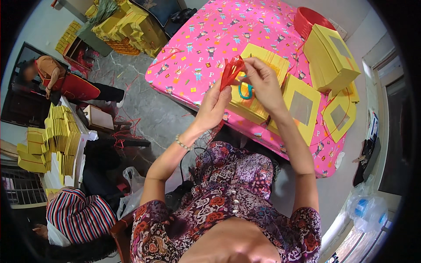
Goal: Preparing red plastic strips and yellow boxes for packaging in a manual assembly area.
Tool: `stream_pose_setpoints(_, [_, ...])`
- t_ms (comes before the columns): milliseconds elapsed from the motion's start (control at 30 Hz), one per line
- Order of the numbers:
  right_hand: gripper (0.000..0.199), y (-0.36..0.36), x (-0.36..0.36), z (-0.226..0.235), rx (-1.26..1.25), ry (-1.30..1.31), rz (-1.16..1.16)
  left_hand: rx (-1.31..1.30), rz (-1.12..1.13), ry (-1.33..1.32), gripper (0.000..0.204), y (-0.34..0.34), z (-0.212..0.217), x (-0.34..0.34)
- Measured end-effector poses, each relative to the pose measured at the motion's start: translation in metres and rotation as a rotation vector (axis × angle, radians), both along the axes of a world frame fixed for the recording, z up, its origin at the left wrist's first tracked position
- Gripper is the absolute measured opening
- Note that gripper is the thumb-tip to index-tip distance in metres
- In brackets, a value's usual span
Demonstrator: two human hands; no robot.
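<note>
My left hand (212, 105) is closed around the lower end of a bundle of red ribbon strips (230, 73), which fans out upward from the fingers. Close by on the right, my right hand (263, 81) pinches the edge of the same bundle with thumb and fingertips. Just below the hands lie scissors with teal handles (246, 93), their blades hidden from view. They rest on a stack of flat yellow paper pieces (256, 115). To the right is a yellow paper piece with a grey window (301, 107).
A pink patterned cloth (197, 44) covers the table. At its right stand a tall yellow stack (326, 61) and a red basin (309, 19). Two people work at the left, beside a table with yellow piles (61, 136). Red strips litter the grey floor (136, 105).
</note>
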State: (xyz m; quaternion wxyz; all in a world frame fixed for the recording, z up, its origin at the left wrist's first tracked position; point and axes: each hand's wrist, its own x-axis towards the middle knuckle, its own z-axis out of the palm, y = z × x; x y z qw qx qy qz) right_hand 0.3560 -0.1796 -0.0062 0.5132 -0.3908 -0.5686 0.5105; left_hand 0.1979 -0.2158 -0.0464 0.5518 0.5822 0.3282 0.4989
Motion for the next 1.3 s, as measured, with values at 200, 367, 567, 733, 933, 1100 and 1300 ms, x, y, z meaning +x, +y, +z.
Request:
stream_pose_setpoints(200, [0.019, -0.016, -0.037, -0.006, -0.066, 0.283, -0.068, 0.159, 0.211, 0.237, 0.034, 0.000, -0.002, 0.017])
stream_pose_setpoints(367, [0.038, -0.018, -0.052, -0.006, 0.261, 0.070, -0.027, 0.220, 0.426, -0.043, 0.020, 0.001, 0.004, 0.009])
stream_pose_setpoints(567, [0.047, -0.049, -0.079, -0.024, 0.356, -0.203, 0.294, 0.075, 0.115, -0.702, 0.021, -0.011, 0.086, -0.047])
stream_pose_setpoints(733, [0.040, -0.067, -0.099, -0.020, 0.480, -0.238, 0.326, 0.114, 0.073, -0.677, 0.017, -0.027, 0.104, -0.074])
stream_pose_setpoints(933, [0.027, -0.074, -0.114, -0.023, 0.528, -0.254, 0.417, 0.139, 0.047, -0.675, 0.016, -0.047, 0.124, -0.097])
stream_pose_setpoints(1100, [0.020, -0.070, -0.111, -0.023, 0.772, -0.412, 0.248, 0.257, -0.030, -0.722, 0.015, -0.063, 0.145, -0.114])
stream_pose_setpoints(1300, [0.019, -0.068, -0.090, -0.117, 0.434, -0.612, 0.601, 0.550, -0.006, -0.683, 0.014, -0.093, 0.189, -0.181])
